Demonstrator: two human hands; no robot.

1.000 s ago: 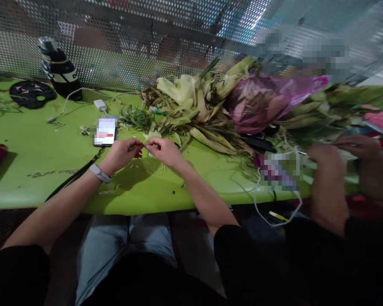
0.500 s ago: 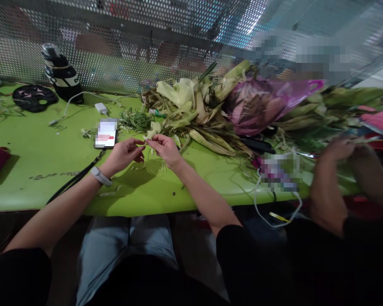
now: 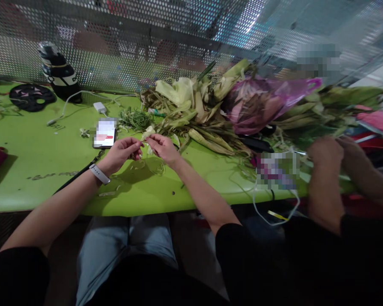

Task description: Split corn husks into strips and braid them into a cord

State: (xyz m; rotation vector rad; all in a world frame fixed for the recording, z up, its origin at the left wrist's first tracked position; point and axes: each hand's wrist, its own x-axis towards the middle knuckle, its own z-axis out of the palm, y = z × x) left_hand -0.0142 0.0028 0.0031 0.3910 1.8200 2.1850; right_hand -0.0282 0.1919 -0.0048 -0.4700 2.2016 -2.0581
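Note:
My left hand (image 3: 123,151), with a white band on its wrist, and my right hand (image 3: 162,148) meet over the green table (image 3: 35,161). Both pinch a small pale-green strip of leaf (image 3: 147,134) between thumb and fingers. Thin leaf threads (image 3: 153,166) lie on the table just under the hands. A big heap of green and yellowed husk leaves (image 3: 194,110) lies just beyond my right hand.
A phone (image 3: 105,133) on a white cable lies left of my hands. A black bottle (image 3: 59,70) and a black disc (image 3: 30,96) stand at the back left. A pink plastic bag (image 3: 261,102) tops the heap. Another person's hands (image 3: 335,157) handle leaves at the right. Perforated metal closes the back.
My hands have stayed together, shifting slightly as they work the strip. The other person's hands moved closer together among the leaves at the right.

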